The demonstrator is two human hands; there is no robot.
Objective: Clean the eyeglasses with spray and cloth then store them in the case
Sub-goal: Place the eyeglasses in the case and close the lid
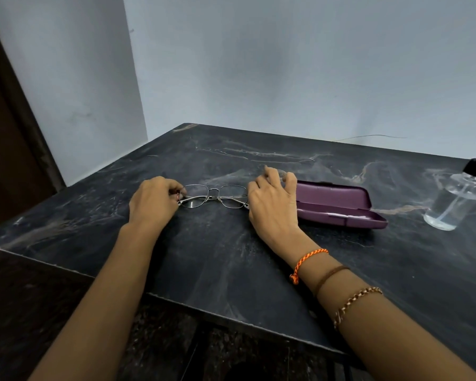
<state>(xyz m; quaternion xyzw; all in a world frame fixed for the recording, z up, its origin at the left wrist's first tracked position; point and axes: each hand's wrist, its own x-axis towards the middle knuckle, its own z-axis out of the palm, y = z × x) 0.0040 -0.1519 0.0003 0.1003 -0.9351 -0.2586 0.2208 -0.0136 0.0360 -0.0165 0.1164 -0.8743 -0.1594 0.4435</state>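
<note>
Glasses [213, 196] flat at table [231, 257] centre, thin wire frame, lenses up. Gripped at the nine o'clock hinge by left hand [153, 200], fingers curled round it; at three o'clock, right hand [272, 200] pinching what looks like the temple tip, lifted. Open purple case [338, 204] just beyond at three o'clock, spray bottle [456, 199] farther out the same way. Cloth not visible. Likely risks: bent frame from uneven pull, smudged lenses from fingers, bottle knocked over when reaching.
</note>
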